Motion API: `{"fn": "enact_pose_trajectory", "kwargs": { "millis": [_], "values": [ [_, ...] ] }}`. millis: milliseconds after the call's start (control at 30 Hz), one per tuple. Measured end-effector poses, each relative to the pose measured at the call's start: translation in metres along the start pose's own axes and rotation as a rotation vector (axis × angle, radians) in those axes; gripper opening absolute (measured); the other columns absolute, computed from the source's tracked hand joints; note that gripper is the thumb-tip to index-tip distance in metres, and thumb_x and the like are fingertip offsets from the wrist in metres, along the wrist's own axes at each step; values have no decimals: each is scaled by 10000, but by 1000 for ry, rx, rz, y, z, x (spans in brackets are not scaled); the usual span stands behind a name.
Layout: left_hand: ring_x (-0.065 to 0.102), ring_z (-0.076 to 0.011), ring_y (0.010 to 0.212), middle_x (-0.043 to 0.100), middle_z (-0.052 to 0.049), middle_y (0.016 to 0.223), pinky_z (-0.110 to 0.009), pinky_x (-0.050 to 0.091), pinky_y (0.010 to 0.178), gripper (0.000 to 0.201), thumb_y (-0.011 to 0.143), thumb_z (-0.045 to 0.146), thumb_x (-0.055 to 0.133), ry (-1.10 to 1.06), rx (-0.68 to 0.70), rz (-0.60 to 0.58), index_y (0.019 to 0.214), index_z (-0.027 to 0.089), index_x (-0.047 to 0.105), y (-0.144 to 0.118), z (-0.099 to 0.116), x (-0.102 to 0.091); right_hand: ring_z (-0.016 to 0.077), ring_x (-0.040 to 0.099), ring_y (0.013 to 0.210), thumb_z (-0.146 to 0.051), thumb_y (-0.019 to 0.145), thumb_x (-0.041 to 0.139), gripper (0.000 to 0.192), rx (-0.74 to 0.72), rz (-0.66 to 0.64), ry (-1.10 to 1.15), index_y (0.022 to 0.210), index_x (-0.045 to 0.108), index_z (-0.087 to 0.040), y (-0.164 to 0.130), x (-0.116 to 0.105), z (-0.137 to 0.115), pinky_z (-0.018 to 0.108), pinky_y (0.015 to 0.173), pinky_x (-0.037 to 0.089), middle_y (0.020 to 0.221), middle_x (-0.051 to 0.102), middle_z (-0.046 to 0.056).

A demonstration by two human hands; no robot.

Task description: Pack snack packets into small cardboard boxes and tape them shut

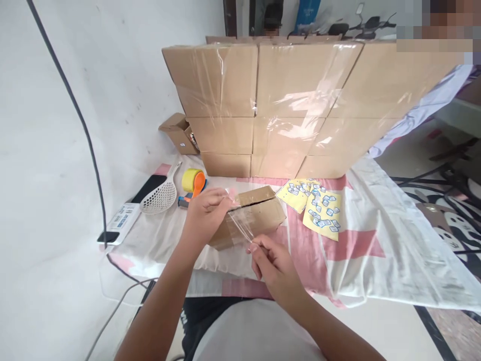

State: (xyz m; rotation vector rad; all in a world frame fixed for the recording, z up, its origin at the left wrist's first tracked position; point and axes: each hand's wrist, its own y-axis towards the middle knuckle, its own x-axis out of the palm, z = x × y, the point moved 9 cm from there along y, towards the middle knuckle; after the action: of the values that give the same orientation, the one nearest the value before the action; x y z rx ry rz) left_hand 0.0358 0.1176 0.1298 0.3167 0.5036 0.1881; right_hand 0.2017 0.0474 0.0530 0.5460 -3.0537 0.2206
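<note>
Left hand: pinching the upper end of a clear strip between thumb and fingertips, covering part of the left end of a small brown carton in this view.

Right hand: pinching the lower end of the same strip between thumb and bent forefinger, curling the remaining fingers inward, lying closer to the body than the carton.

Strip: running downward and rightward, stretching taut from hand to hand, gathering into narrow strands near the right; perhaps also touching the carton's near side, though too transparent to tell.

Carton: lying on a white and pink cloth, just beyond both hands, showing a dark gap along the top.

Cloth: covering the table, wrinkling, hanging over the near edge.

Yellow sheets: overlapping just right of the carton, bearing many small blue-and-white pieces.

Orange scoop: lying left of the carton, beside a yellow roll.

White perforated skimmer: lying farther left, pointing its handle toward the back.

White printed pack: lying beside the skimmer, near the wall.

Stack of large cartons: standing across the back of the table, gleaming with clear wrapping.

Open carton: standing at the stack's left side.

Person: showing partly above the stack.

Dark cable: hanging down along the white wall.
</note>
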Motion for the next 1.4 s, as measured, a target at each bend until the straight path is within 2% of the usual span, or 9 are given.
{"fn": "enact_pose_trajectory", "kwargs": {
  "millis": [267,467,567,700,867,1000,1100,1233,1400],
  "values": [
    [474,-283,1380,644,15,1431,-509,358,1204,291,928,338,615,214,123,187,690,252,760,-2,9,-7,82,279,497,-428,988,526,280,-44,75,-8,832,554,-197,-6,-7,-3,236,451,203,564,358,-78],
    [654,-250,1144,729,-56,1225,-370,535,896,214,877,367,660,114,30,474,999,249,791,15,-21,-73,86,260,498,-399,989,506,264,-60,85,-11,823,549,-198,-12,-6,3,244,459,195,559,326,-82],
    [687,-204,905,757,-21,929,-320,520,789,219,861,415,658,39,-42,351,874,237,785,24,-28,-70,89,273,512,-383,987,506,256,-94,87,-10,813,543,-198,-11,-6,-3,244,469,209,578,338,-76],
    [578,-154,656,641,3,649,-293,443,632,313,847,412,651,49,-138,33,597,224,666,17,-22,-36,86,289,528,-386,981,524,321,-147,92,-17,720,470,-207,-3,-11,-26,241,487,237,588,344,-71],
    [451,-128,509,477,2,489,-293,367,550,509,896,443,609,-136,-218,-221,459,208,499,-4,-19,-14,78,355,533,-365,967,567,340,-262,-15,-82,682,488,-196,40,-8,-86,218,504,286,583,390,-67],
    [586,-163,555,671,-61,640,-300,422,558,535,926,598,544,-436,-355,-338,607,194,691,-10,-22,0,67,322,452,-239,954,564,216,-250,-132,-1,748,581,-176,100,9,-148,203,438,240,507,394,-81],
    [730,-304,943,782,-164,1021,-373,543,768,751,917,781,405,-661,-417,-459,1023,149,796,-4,-17,16,59,221,406,-194,962,522,233,-228,-181,125,735,574,-174,125,23,-175,205,395,151,455,328,-95],
    [647,-354,1248,727,-191,1255,-453,517,1019,856,903,830,356,-906,-373,-441,1280,142,698,24,-11,19,50,226,395,-244,935,582,220,-200,-201,173,725,583,-178,120,30,-159,204,382,141,458,349,-95],
    [760,-192,902,786,-84,1082,-323,588,869,360,939,397,634,-932,-407,-186,1231,191,670,57,-32,1,51,265,407,-275,901,601,162,-115,-151,143,768,604,-182,97,19,-99,200,406,169,455,370,-101]
  ]
}}
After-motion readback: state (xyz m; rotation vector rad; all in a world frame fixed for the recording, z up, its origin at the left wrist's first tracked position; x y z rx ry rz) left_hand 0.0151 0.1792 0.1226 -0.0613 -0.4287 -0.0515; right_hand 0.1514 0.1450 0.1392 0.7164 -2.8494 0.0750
